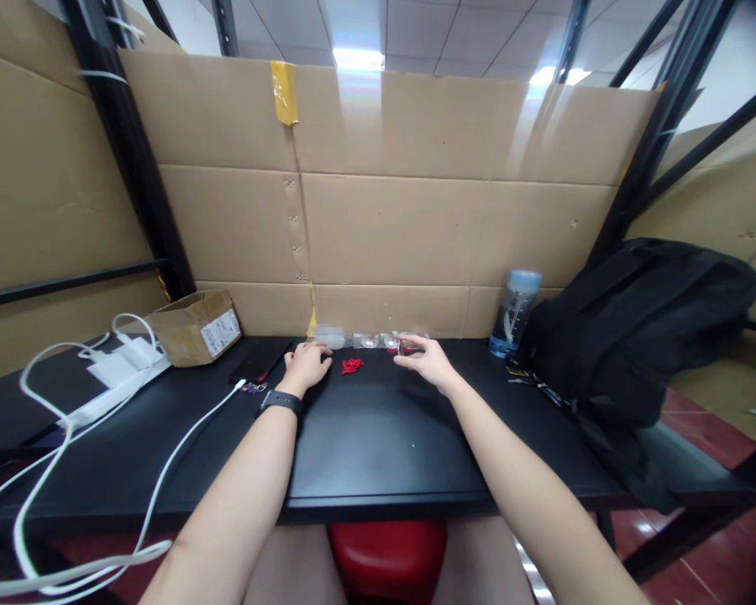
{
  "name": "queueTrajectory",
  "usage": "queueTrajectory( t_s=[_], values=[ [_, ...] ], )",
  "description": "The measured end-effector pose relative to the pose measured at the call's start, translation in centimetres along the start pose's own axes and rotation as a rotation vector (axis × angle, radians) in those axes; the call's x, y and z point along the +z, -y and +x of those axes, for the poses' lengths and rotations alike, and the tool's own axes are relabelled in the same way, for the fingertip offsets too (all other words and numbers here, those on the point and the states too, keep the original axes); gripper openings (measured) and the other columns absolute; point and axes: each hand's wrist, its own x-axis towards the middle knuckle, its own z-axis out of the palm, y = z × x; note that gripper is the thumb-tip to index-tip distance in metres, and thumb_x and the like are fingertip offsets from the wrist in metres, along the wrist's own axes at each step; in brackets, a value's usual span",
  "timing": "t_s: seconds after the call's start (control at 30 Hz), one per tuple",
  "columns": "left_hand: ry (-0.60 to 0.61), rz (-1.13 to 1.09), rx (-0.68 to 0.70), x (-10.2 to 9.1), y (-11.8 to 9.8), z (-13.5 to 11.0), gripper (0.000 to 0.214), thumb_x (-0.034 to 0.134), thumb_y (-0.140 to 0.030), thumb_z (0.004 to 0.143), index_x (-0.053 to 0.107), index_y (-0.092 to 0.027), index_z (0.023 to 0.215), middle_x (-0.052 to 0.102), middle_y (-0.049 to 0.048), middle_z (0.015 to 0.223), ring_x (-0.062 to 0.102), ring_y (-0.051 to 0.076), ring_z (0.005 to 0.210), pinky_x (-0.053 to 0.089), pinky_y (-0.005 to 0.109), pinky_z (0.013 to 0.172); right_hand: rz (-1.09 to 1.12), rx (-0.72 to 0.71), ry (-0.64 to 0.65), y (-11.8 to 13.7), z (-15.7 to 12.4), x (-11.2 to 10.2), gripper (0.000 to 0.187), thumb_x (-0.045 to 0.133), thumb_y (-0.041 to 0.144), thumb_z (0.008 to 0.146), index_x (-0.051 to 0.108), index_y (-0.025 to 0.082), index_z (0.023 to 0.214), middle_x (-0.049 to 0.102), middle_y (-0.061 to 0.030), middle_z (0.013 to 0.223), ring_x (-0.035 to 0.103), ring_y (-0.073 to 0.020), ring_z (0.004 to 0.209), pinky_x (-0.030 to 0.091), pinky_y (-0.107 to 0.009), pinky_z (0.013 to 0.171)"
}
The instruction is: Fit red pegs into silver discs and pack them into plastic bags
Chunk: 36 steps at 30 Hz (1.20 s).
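Note:
Both my arms stretch out over a black table (365,445). My left hand (307,365), with a black band on the wrist, rests on the table with its fingers curled, just left of a small heap of red pieces (352,365). My right hand (423,357) is pinched on a small dark and red piece near the back of the table. Behind the hands lies a row of clear plastic bags (365,339) against the cardboard wall.
A small cardboard box (195,326), white chargers and cables (123,370) lie at the left. A black phone (261,360) lies near my left hand. A clear water bottle (515,313) and a black backpack (630,328) stand at the right.

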Motion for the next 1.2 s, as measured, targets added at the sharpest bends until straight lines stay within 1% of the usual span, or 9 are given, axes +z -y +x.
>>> queueTrajectory(
  t_s=[0.13,0.33,0.43,0.63,0.8,0.9,1.0,1.1,1.2],
  values=[
    [-0.02,0.032,-0.004,0.3,0.0,0.4,0.035,0.051,-0.029,0.092,0.071,-0.031,0.121,0.063,0.0066,0.14,0.047,0.034,0.134,0.041,0.053,0.1,0.001,-0.004,0.002,-0.2,0.1,-0.2,0.06,0.087,0.024,0.068,0.07,0.02,0.125,0.073,-0.0111,0.115,0.071,-0.0141,0.072,0.058,-0.033,0.077],
    [0.008,0.053,0.031,0.5,-0.2,0.5,0.032,0.048,-0.027,0.093,0.076,-0.03,0.109,0.064,0.0044,0.14,0.047,0.033,0.135,0.04,0.053,0.101,0.006,0.001,-0.006,0.0,0.1,-0.4,0.059,0.086,0.025,0.067,0.071,0.019,0.124,0.073,-0.0108,0.113,0.071,-0.0151,0.075,0.058,-0.031,0.075],
    [0.007,0.041,0.037,0.5,-0.4,0.3,0.037,0.049,-0.022,0.09,0.073,-0.031,0.117,0.063,0.006,0.141,0.046,0.033,0.137,0.039,0.055,0.102,-0.01,0.004,0.012,0.2,0.0,-0.3,0.059,0.085,0.025,0.068,0.07,0.019,0.125,0.073,-0.0106,0.113,0.068,-0.0127,0.068,0.057,-0.03,0.071],
    [-0.244,0.006,0.043,-1.3,-1.1,-0.3,0.044,0.044,-0.011,0.089,0.067,-0.025,0.124,0.064,0.0105,0.138,0.052,0.03,0.132,0.04,0.053,0.099,0.031,-0.003,-0.023,0.5,0.0,-0.6,0.061,0.086,0.026,0.065,0.071,0.018,0.123,0.073,-0.0113,0.112,0.068,-0.0149,0.073,0.056,-0.028,0.066],
    [-0.411,-0.144,0.269,-2.8,-3.8,-0.9,0.032,0.053,-0.018,0.091,0.064,-0.023,0.121,0.066,0.0101,0.133,0.059,0.028,0.124,0.043,0.045,0.1,0.026,-0.019,-0.082,0.6,0.2,-1.5,0.062,0.086,0.03,0.065,0.071,0.016,0.123,0.072,-0.0124,0.114,0.067,-0.0154,0.076,0.054,-0.025,0.06],
    [-0.338,-0.309,0.44,-2.2,-6.4,-1.3,0.029,0.055,-0.013,0.089,0.064,-0.023,0.115,0.072,0.0065,0.113,0.068,0.021,0.101,0.049,0.034,0.091,0.024,-0.032,-0.105,0.6,0.3,-2.1,0.063,0.087,0.031,0.065,0.07,0.017,0.124,0.072,-0.0126,0.115,0.067,-0.0148,0.074,0.055,-0.025,0.062],
    [-0.163,-0.408,0.528,-1.2,-9.0,-2.2,0.029,0.057,-0.013,0.089,0.062,-0.023,0.116,0.072,0.0026,0.095,0.068,0.018,0.084,0.051,0.028,0.081,0.022,-0.041,-0.111,0.5,0.5,-2.7,0.062,0.087,0.03,0.065,0.07,0.017,0.124,0.073,-0.0122,0.113,0.069,-0.0153,0.074,0.058,-0.028,0.067],
    [-0.016,-0.286,0.607,-0.3,-10.8,-3.2,0.009,0.058,-0.019,0.091,0.066,-0.021,0.095,0.071,0.0043,0.093,0.067,0.019,0.086,0.049,0.03,0.083,-0.054,-0.079,-0.096,0.2,0.7,-3.2,0.059,0.085,0.028,0.067,0.07,0.017,0.123,0.074,-0.0118,0.112,0.071,-0.0174,0.079,0.059,-0.03,0.073],
    [0.084,-0.171,0.663,0.3,-11.7,-3.9,0.008,0.059,-0.026,0.091,0.065,-0.021,0.088,0.071,0.005,0.096,0.067,0.021,0.089,0.047,0.032,0.087,-0.195,-0.122,-0.03,0.4,0.6,-3.6,0.056,0.084,0.026,0.068,0.071,0.017,0.122,0.076,-0.0096,0.108,0.072,-0.0183,0.082,0.059,-0.031,0.077]
  ],
)
